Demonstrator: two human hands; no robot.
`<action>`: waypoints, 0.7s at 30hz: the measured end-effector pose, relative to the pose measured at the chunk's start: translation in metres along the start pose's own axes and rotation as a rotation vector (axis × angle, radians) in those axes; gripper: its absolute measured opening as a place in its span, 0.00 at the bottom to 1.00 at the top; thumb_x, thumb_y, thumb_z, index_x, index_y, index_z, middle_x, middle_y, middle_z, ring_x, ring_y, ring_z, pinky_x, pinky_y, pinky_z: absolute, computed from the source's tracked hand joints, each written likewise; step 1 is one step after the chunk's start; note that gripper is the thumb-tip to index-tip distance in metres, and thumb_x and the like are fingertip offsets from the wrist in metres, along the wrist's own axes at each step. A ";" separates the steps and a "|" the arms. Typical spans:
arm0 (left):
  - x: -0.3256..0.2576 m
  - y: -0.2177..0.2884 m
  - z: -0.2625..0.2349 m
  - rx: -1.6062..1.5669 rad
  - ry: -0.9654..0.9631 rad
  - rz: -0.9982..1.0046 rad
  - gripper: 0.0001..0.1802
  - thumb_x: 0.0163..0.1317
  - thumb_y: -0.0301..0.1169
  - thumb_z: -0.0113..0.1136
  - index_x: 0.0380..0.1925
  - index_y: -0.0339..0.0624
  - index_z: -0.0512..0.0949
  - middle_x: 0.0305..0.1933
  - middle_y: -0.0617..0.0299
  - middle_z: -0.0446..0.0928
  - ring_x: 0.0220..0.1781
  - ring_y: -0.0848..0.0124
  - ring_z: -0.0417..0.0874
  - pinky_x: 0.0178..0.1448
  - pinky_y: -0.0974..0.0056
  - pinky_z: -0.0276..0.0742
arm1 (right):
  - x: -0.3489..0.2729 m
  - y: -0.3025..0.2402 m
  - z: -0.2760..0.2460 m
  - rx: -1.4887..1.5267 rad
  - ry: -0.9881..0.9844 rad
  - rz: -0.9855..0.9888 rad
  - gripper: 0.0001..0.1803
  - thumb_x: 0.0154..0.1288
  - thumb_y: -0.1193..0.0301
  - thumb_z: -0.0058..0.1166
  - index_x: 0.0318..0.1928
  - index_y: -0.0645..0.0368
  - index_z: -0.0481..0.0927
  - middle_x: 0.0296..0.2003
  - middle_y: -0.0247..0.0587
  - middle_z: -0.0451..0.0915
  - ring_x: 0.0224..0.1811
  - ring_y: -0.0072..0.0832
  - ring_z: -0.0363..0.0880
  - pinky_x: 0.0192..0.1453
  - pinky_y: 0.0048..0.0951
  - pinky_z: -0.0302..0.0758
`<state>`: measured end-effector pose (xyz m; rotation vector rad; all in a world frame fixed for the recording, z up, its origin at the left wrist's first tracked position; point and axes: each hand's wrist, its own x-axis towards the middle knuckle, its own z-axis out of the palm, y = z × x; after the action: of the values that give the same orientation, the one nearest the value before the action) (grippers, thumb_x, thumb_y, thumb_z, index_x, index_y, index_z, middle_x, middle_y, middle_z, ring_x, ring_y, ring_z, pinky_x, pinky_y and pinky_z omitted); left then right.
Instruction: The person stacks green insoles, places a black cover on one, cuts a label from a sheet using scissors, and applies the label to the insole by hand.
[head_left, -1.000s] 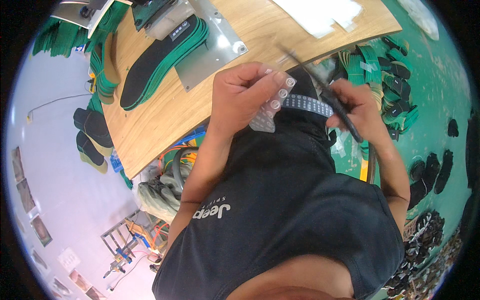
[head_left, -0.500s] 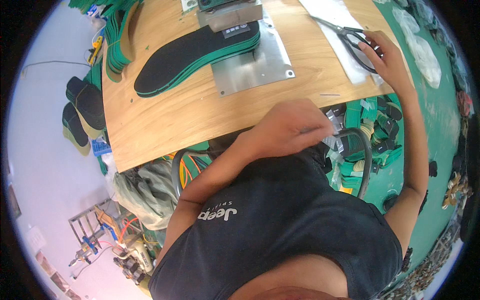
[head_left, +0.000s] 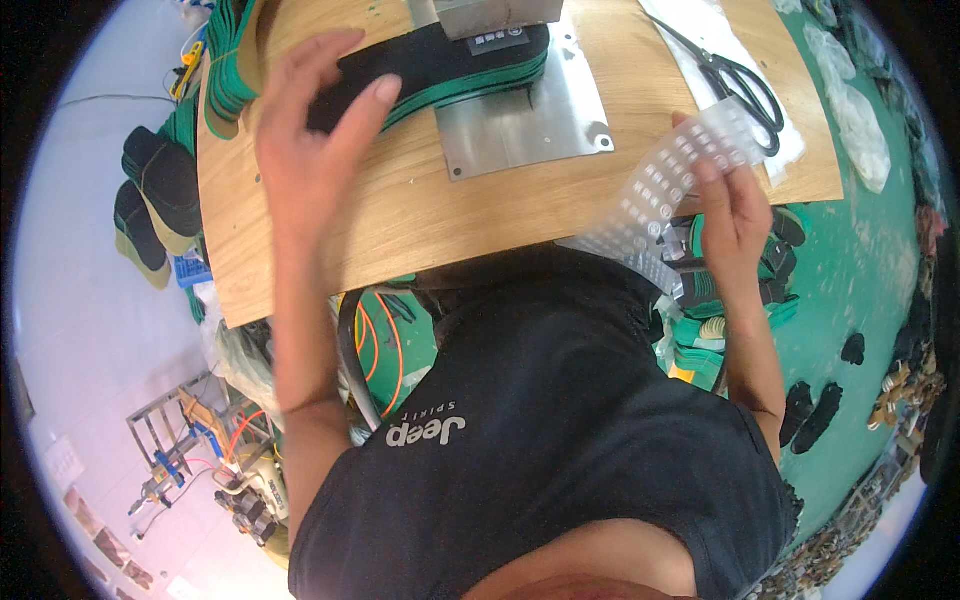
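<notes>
Black-green insole (head_left: 440,70) lengthwise left-to-right on tabletop (head_left: 400,220), left hand (head_left: 310,150) released above; right hand (head_left: 735,205) grasping clear sticker sheet (head_left: 665,185).

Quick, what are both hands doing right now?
Left hand: open, fingers spread, at the black insole.
Right hand: holding a clear sticker sheet.

Single head-worn fisheye view, steeply downward, close over wooden bench (head_left: 400,230).
</notes>
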<state>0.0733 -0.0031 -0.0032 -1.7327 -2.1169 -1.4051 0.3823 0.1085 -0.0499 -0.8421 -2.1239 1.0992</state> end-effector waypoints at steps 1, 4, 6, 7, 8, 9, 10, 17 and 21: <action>0.014 -0.006 -0.007 0.152 -0.084 0.134 0.25 0.49 0.37 0.70 0.47 0.38 0.78 0.48 0.54 0.78 0.46 0.63 0.79 0.51 0.62 0.73 | -0.012 -0.001 0.005 -0.102 -0.147 -0.070 0.10 0.65 0.74 0.51 0.44 0.65 0.78 0.38 0.42 0.82 0.39 0.32 0.81 0.44 0.29 0.77; 0.033 -0.020 0.001 0.353 -0.341 0.265 0.32 0.48 0.40 0.70 0.53 0.38 0.75 0.55 0.51 0.74 0.56 0.60 0.75 0.60 0.61 0.68 | -0.016 -0.029 0.039 0.307 -0.547 -0.458 0.12 0.59 0.76 0.56 0.44 0.61 0.77 0.34 0.45 0.78 0.33 0.42 0.78 0.36 0.36 0.76; 0.036 -0.025 0.008 0.322 -0.475 0.223 0.34 0.48 0.40 0.70 0.55 0.39 0.73 0.58 0.50 0.73 0.61 0.60 0.73 0.64 0.62 0.65 | -0.013 -0.039 0.048 0.491 -0.606 -0.462 0.11 0.57 0.77 0.57 0.43 0.60 0.76 0.34 0.44 0.78 0.34 0.44 0.77 0.35 0.38 0.74; 0.035 -0.030 0.011 0.269 -0.518 0.179 0.34 0.49 0.40 0.70 0.56 0.39 0.72 0.58 0.50 0.73 0.60 0.60 0.73 0.63 0.62 0.66 | -0.006 -0.044 0.046 0.386 -0.586 -0.446 0.08 0.58 0.76 0.57 0.39 0.60 0.77 0.31 0.43 0.78 0.32 0.42 0.78 0.33 0.37 0.74; 0.033 -0.034 0.012 0.215 -0.560 0.135 0.34 0.49 0.40 0.70 0.57 0.40 0.72 0.58 0.50 0.73 0.60 0.60 0.73 0.63 0.63 0.67 | 0.001 -0.049 0.047 0.366 -0.479 -0.403 0.06 0.59 0.75 0.58 0.38 0.60 0.79 0.28 0.43 0.79 0.29 0.39 0.79 0.32 0.33 0.74; 0.033 -0.037 0.013 0.178 -0.553 0.132 0.34 0.49 0.40 0.70 0.57 0.40 0.72 0.57 0.50 0.74 0.59 0.61 0.74 0.62 0.63 0.67 | 0.001 -0.050 0.050 0.388 -0.435 -0.308 0.06 0.60 0.74 0.58 0.38 0.61 0.79 0.27 0.44 0.80 0.28 0.39 0.80 0.31 0.31 0.74; 0.032 -0.041 0.013 0.141 -0.546 0.128 0.33 0.50 0.39 0.69 0.57 0.40 0.72 0.57 0.50 0.74 0.59 0.61 0.74 0.61 0.63 0.68 | 0.001 -0.049 0.052 0.409 -0.390 -0.213 0.06 0.61 0.74 0.58 0.38 0.61 0.80 0.27 0.44 0.80 0.27 0.38 0.80 0.31 0.30 0.74; 0.035 -0.052 0.006 -0.051 -0.572 0.074 0.23 0.56 0.30 0.49 0.54 0.35 0.73 0.52 0.51 0.78 0.52 0.66 0.78 0.57 0.66 0.70 | 0.013 -0.049 0.050 0.416 -0.376 -0.162 0.06 0.63 0.73 0.55 0.38 0.62 0.80 0.26 0.45 0.79 0.26 0.36 0.80 0.30 0.27 0.73; 0.030 -0.046 0.003 -0.242 -0.267 -0.264 0.24 0.52 0.25 0.42 0.49 0.26 0.73 0.49 0.49 0.79 0.51 0.64 0.79 0.60 0.64 0.69 | 0.022 -0.056 0.049 0.348 -0.441 -0.143 0.06 0.64 0.73 0.54 0.35 0.65 0.79 0.25 0.39 0.79 0.24 0.26 0.77 0.28 0.23 0.70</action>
<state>0.0269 0.0239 -0.0155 -1.8730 -2.4840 -1.6374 0.3175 0.0764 -0.0207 -0.2977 -2.1921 1.6288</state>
